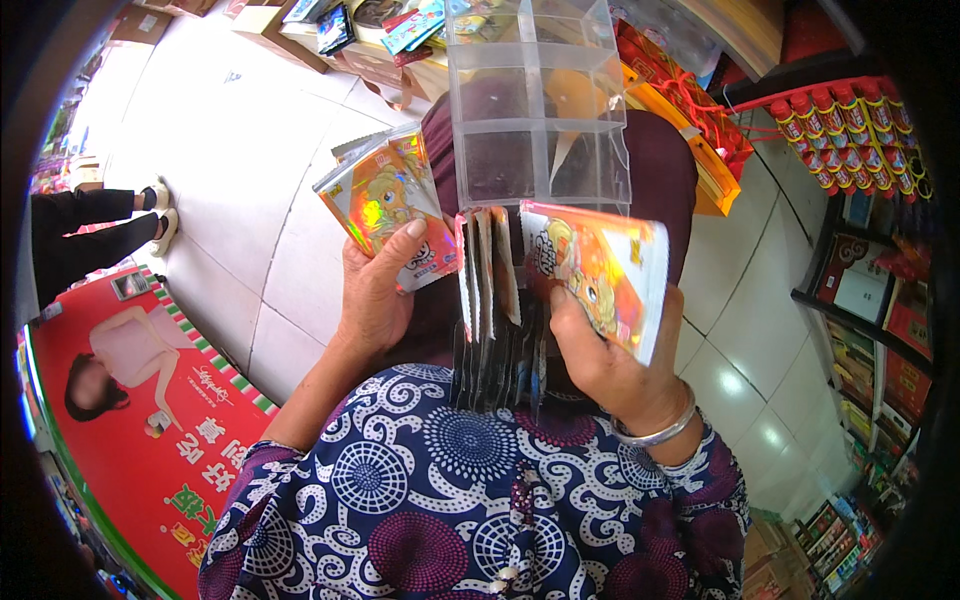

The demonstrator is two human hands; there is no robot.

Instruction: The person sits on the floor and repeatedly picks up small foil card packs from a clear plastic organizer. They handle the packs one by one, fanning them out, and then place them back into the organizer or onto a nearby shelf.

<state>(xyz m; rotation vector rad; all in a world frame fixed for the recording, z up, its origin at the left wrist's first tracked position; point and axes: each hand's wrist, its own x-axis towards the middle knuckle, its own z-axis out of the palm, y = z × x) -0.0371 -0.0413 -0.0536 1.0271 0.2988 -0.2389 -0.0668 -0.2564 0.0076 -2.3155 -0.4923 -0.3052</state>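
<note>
My left hand (382, 289) grips several foil card packets (390, 199) printed with a yellow-maned cartoon pony, fanned a little, with the thumb on top. Similar shiny orange packets (592, 274) are in my right hand (604, 349), a silver bangle on its wrist; how many they are is hard to tell. Across my lap lies a clear plastic divided box (536, 112), its far compartments see-through. At its near end, between my hands, several packets (480, 262) stand on edge in a row. Dark packets (495, 367) fill the part closest to my body.
Cartons with loose packets (412, 30) stand at the far left. A red gift bag (682, 82) is right of the box. A red freezer top (142, 405) borders my left. Shelves (862, 300) and hanging red bottles (844, 135) line the right. Someone's legs (97, 232) are at left.
</note>
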